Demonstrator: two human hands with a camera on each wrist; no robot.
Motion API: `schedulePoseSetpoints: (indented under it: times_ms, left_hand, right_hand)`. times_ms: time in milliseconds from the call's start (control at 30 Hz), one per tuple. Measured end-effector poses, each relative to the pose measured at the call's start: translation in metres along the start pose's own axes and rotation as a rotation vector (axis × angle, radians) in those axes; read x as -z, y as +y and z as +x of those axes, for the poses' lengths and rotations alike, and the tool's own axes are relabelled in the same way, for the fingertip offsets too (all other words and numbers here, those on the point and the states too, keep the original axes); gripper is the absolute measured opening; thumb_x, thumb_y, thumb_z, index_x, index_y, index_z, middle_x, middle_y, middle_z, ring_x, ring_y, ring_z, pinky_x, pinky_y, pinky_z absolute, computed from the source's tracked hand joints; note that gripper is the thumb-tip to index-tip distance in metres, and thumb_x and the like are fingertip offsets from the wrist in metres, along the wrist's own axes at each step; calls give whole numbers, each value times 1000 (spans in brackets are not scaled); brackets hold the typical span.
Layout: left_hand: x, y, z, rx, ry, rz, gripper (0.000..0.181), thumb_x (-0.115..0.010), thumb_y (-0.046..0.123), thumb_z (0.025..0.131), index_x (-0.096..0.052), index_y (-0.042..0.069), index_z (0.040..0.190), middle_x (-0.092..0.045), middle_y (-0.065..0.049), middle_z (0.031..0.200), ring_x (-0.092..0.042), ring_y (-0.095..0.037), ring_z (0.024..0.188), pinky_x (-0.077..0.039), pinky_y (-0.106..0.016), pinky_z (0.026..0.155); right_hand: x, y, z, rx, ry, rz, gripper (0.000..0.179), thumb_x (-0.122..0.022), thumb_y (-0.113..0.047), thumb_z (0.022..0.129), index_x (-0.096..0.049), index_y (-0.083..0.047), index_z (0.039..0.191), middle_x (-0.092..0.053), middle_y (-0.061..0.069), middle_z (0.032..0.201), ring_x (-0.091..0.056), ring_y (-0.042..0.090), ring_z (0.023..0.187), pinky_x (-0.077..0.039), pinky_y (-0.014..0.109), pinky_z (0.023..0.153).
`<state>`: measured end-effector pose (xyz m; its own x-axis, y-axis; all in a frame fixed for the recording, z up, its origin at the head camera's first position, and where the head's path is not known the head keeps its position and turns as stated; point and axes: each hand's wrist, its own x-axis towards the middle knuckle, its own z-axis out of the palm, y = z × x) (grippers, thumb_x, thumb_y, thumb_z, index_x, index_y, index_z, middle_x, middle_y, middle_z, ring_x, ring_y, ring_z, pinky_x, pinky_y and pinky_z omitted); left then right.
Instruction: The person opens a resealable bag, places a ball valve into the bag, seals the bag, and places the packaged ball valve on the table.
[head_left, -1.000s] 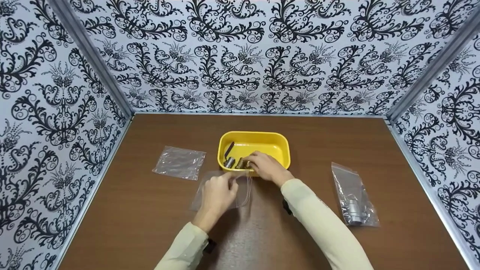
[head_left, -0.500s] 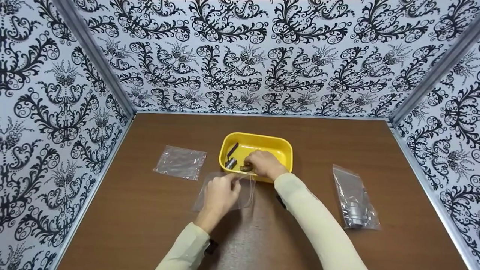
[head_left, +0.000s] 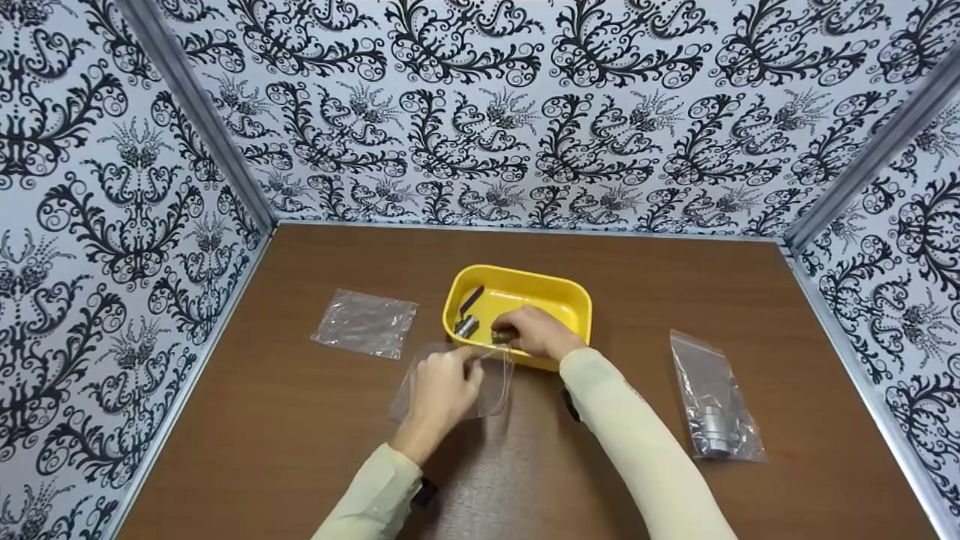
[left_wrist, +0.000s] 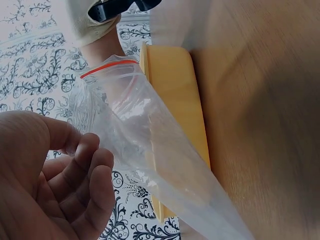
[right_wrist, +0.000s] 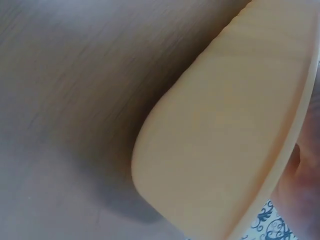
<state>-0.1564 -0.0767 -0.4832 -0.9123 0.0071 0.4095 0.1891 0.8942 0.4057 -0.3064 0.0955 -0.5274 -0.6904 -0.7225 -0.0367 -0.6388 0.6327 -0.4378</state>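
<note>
My left hand (head_left: 442, 386) pinches the edge of a clear zip bag (left_wrist: 165, 150) with a red strip at its mouth, in front of the yellow bin (head_left: 581, 315). My right hand (head_left: 534, 330) reaches over the bin's near rim, its fingertips holding a small brass-coloured fitting (head_left: 500, 337) low inside. Left of it in the bin lies a ball valve (head_left: 466, 327) with a dark lever. In the right wrist view the bin's wall (right_wrist: 215, 130) hides the fingers and the fitting.
A flat clear bag (head_left: 365, 324) lies on the brown table (head_left: 285, 420) to the left. Another zip bag (head_left: 701, 367), with a silver metal fitting (head_left: 716, 431) inside, lies to the right. Patterned walls (head_left: 517, 112) enclose the table at the back and sides.
My right hand has shifted the brass-coloured fitting to the right, away from the valve. The bin has turned slightly. My left hand keeps its grip on the bag, and the head view has shifted a little.
</note>
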Motion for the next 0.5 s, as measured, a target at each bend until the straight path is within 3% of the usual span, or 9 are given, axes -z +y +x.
schedulePoseSetpoints:
  times_ms: [267, 500]
  left_hand:
    - [0, 2, 0, -3, 1, -1, 13, -71, 22, 81, -77, 26, 92, -68, -1, 64, -52, -18, 48, -40, -34, 43]
    - [-1, 2, -1, 19, -10, -5, 8, -73, 22, 81, -70, 17, 86, -70, -2, 68, -59, -20, 51, -46, -37, 47]
  right_hand:
    - [19, 5, -12, -21, 137, -41, 37, -65, 5, 81, -71, -9, 115, -73, 6, 110, -68, 25, 99, -53, 40, 94]
    - [47, -6, -29, -43, 188, -50, 32, -69, -1, 80, -70, -7, 112, -73, 9, 105, -68, 26, 95, -54, 41, 90]
